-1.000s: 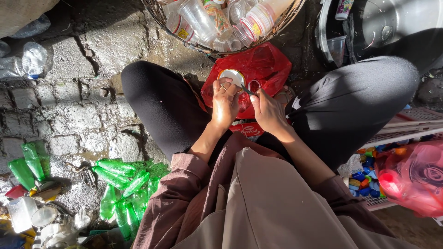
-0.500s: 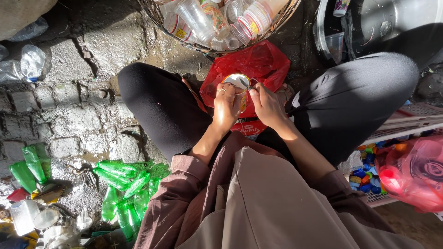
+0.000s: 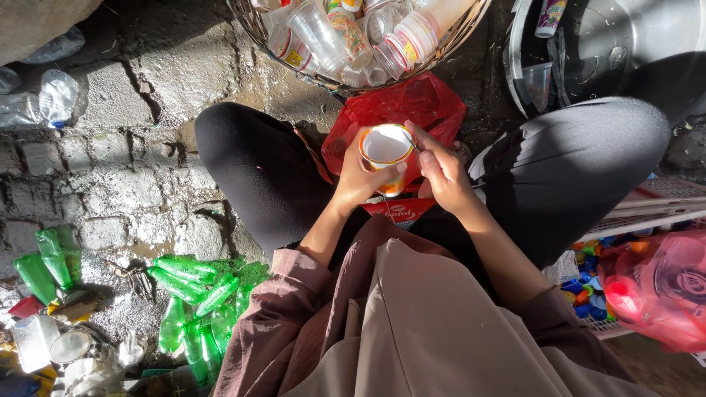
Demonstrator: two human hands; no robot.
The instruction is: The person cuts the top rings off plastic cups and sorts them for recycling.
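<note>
Far left, clear plastic bottles (image 3: 55, 95) lie on the stone pavement (image 3: 125, 191). Below them, more clear containers and scraps (image 3: 44, 342) sit at the bottom-left corner. Just right of that, a heap of crushed green bottles (image 3: 195, 294) lies on the ground near the person's left knee (image 3: 250, 162).

Centre: left hand (image 3: 360, 176) wraps around a small cup (image 3: 386, 151) with an orange rim and white inside, fingers closed on its side, mouth facing the camera. The cup sits above the lap, in front of a red plastic bag (image 3: 412, 106) lying between the knees. Right hand (image 3: 445, 176) is just beside the cup, fingers pinched at its rim; whether it grips a small tool there, cannot tell.

Above the bag, a wicker basket (image 3: 254, 26) holds clear plastic cups and bottles (image 3: 346, 37).

Right: a metal basin (image 3: 632, 40) at top, a white crate of coloured bottle caps (image 3: 588, 294) lower down, and another red bag (image 3: 658, 290) at the edge.
</note>
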